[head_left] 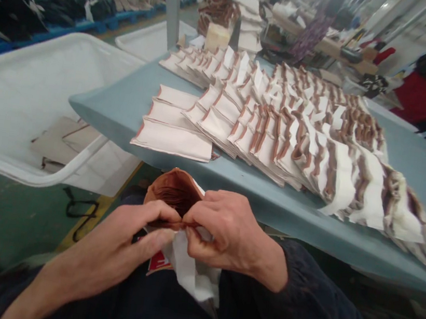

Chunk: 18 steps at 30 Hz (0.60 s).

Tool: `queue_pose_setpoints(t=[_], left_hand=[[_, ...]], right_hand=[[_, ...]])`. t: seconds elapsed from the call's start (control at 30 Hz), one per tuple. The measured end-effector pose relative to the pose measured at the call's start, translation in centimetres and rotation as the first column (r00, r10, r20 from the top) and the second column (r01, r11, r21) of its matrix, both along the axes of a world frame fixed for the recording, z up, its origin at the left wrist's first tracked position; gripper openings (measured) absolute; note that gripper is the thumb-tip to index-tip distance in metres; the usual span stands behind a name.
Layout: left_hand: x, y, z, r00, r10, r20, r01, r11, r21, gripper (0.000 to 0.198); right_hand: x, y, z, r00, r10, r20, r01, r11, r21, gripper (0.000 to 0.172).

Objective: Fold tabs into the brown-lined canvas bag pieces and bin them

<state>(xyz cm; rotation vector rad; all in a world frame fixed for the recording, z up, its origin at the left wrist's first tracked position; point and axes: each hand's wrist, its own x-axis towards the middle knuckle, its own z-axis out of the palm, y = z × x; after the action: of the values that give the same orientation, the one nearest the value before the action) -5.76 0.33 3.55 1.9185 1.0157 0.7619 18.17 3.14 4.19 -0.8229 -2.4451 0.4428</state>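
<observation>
Close to my body, both hands pinch the edge of a brown fabric piece [176,182] that bulges open like a pouch, with darker folds inside. My left hand [119,244] grips the edge between thumb and fingers. Touching it, my right hand [225,229] has its fingers curled tightly on the same edge. A white strip [186,268] hangs down below the fingers, and part of a red label [160,263] with white marks shows beside it. My fingers hide the exact spot being pinched.
A blue-grey table [119,100] ahead carries overlapping rows of cream fabric pieces [176,139] with brown edges and white strips. To the left stands a white plastic bin [89,54] with a few pieces inside. A metal post [172,7] rises at the table's far left.
</observation>
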Motion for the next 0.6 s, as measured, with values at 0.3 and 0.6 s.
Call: queue_pose_setpoints(t=[0.3,0.6], left_hand=[[1.0,0.9,-0.7,0.985,-0.163,0.055,0.171,0.952,-0.254,0.036],[3.4,-3.7,-3.7,0.991,-0.090,0.104,0.107,0.979,-0.171,0.041]], right_hand=[[0.8,-1.5,1.1,0.996,0.064,0.061,-0.069,0.994,0.082,0.027],[2.0,-0.8,1.0,0.951,0.310,-0.022,-0.310,0.950,-0.045,0.017]])
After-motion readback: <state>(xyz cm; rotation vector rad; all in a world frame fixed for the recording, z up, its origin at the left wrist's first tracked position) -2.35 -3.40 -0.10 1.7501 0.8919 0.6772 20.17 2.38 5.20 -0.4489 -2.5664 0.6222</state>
